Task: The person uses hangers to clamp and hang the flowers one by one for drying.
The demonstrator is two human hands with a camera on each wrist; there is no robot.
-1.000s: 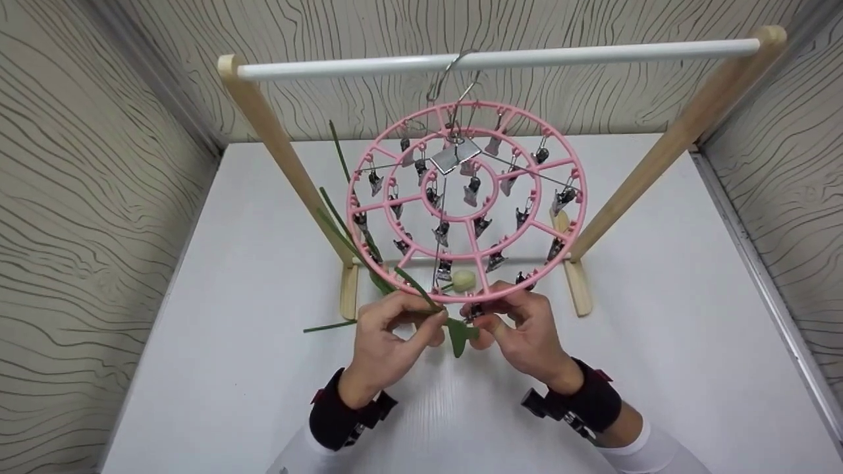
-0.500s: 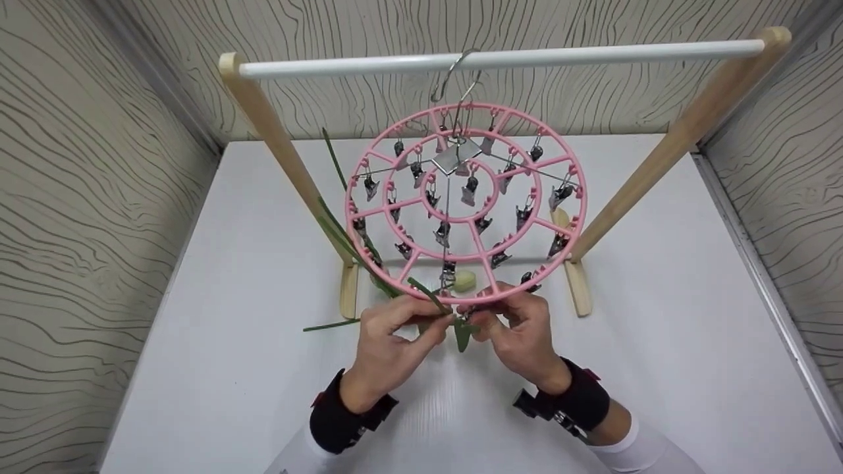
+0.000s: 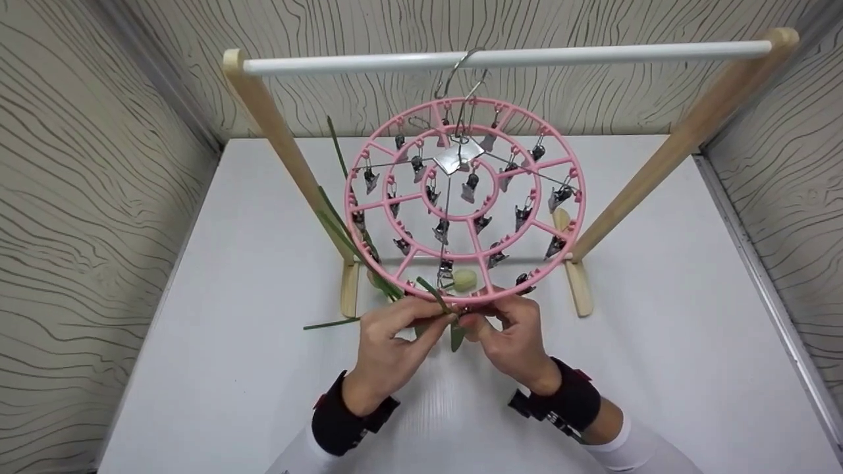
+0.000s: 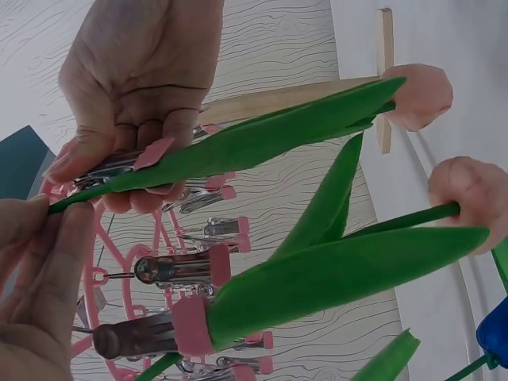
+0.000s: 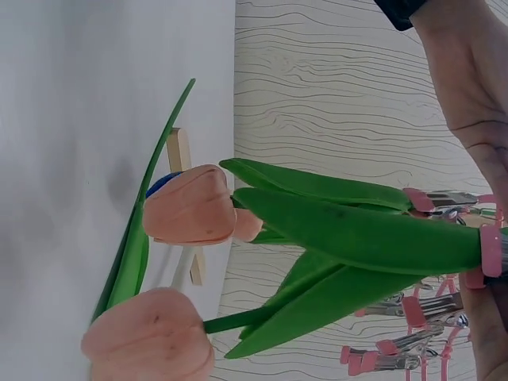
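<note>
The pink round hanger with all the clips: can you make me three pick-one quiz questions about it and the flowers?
1. Where does the pink clip hanger hang?
A. from the white rail
B. flat on the table
C. from the wall

2. What colour are the tulip heads in the right wrist view?
A. bright yellow
B. peach-pink
C. white

3. What is the left hand doing?
A. lying flat on the table
B. gripping the rail
C. pinching a green stem at the hanger's near rim

Answers:
1 A, its metal hook goes over the rail.
2 B, both heads nearest that camera look peach-pink.
3 C, its fingers close on the stem, close to the right hand.
</note>
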